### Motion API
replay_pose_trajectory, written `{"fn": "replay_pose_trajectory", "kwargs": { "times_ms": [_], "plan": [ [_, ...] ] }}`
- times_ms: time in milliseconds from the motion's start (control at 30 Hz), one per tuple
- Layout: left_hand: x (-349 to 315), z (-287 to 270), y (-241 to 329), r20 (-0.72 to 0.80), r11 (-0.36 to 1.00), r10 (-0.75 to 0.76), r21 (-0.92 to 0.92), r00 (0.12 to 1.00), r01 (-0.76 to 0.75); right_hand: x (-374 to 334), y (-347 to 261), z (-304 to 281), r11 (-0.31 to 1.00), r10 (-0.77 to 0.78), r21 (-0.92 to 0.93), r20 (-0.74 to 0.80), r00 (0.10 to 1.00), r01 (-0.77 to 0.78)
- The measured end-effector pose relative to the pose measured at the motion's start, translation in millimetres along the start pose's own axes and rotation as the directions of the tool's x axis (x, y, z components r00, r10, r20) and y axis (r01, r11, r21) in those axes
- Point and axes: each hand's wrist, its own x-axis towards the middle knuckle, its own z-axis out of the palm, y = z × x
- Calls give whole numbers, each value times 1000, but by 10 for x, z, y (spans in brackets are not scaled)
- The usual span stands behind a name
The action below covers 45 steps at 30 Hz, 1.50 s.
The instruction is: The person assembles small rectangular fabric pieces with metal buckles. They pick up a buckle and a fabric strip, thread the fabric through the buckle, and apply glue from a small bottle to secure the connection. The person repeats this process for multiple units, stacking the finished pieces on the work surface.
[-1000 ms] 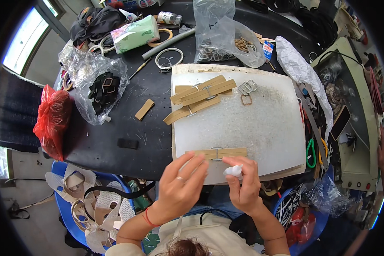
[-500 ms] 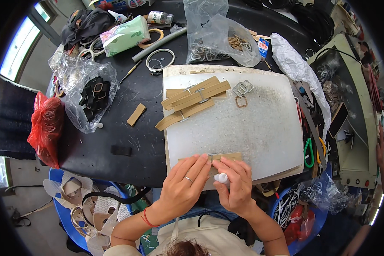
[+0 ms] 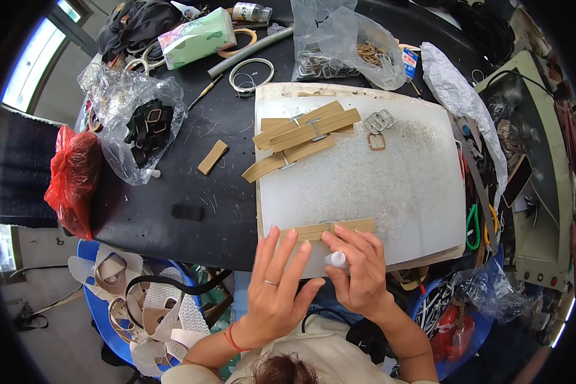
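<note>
A tan strap (image 3: 360,225) with a metal buckle (image 3: 328,223) at its middle lies along the near edge of the white board (image 3: 422,192). My left hand (image 3: 276,291) is open, fingers spread, its fingertips over the strap's left end. Held in my right hand (image 3: 360,275) is a small white bottle (image 3: 336,259), its tip showing between thumb and fingers. Fingertips of that hand rest on the strap beside the buckle. Farther up the board lies a pile of similar buckled straps (image 3: 307,137), with loose metal buckles (image 3: 379,121) to its right.
A short tan strap piece (image 3: 212,157) lies on the black table (image 3: 153,211). A red bag (image 3: 73,179) and a clear bag of black straps (image 3: 150,131) sit at left. Green-handled scissors (image 3: 472,227) lie at right. Blue bins (image 3: 96,313) stand below the table.
My left hand has drawn back from the buckle toward the left, and its fingers have spread. My right hand keeps the bottle by the strap. The whole view has shifted slightly.
</note>
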Motion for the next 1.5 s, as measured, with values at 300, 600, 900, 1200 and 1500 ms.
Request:
{"fn": "replay_pose_trajectory", "kwargs": {
  "times_ms": [300, 600, 900, 1200, 1500],
  "plan": [
    [384, -16, -126, 26, 993, 112, 36, 993, -113, -16, 21, -8, 999, -37, 5, -54, 998, 37],
    [628, 7, -273, 203, 968, 251, -27, 947, -251, -139, 65, -2, 999, -38, -34, -80, 996, 36],
    [699, -42, -336, 281, 950, 311, -116, 908, -289, -128, 68, 18, 999, -26, -33, -93, 995, 23],
    [654, -48, -251, 295, 957, 289, -56, 911, -285, -129, 54, 24, 999, -17, -29, -114, 993, 14],
    [621, -71, -237, 349, 951, 290, -2, 891, -309, -135, 22, 46, 999, -34, -44, -152, 988, 28]
  ]
}}
